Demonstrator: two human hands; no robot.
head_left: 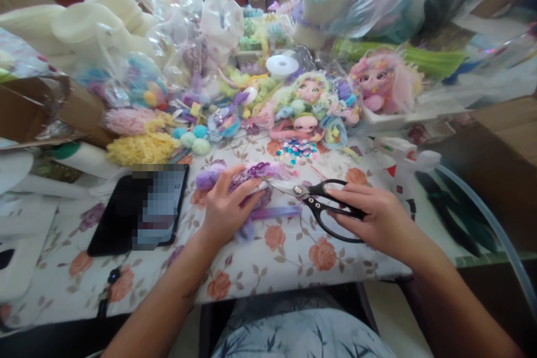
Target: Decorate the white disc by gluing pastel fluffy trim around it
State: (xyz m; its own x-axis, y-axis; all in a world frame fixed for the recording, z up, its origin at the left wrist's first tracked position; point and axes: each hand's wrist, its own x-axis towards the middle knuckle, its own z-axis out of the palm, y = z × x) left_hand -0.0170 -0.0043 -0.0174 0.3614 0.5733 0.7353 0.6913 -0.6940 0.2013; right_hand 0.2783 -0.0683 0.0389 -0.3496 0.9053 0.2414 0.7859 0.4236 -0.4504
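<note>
My left hand [226,204] is closed on a purple fuzzy craft piece [251,172] that lies on the floral tablecloth [277,260]. My right hand [373,215] grips black-handled scissors [323,204], with fingers through the loops. The scissor blades point left and their tips reach the purple piece beside my left fingers. A purple strip [274,212] lies just below the blades.
A black tablet [138,210] lies left of my left hand. Behind are colourful dolls [310,103], a pile of blue gems [296,150], yellow fluff [140,148], pompoms, a white ribbon spool [282,65] and plastic bags of supplies. A clear tube [482,207] runs along the right.
</note>
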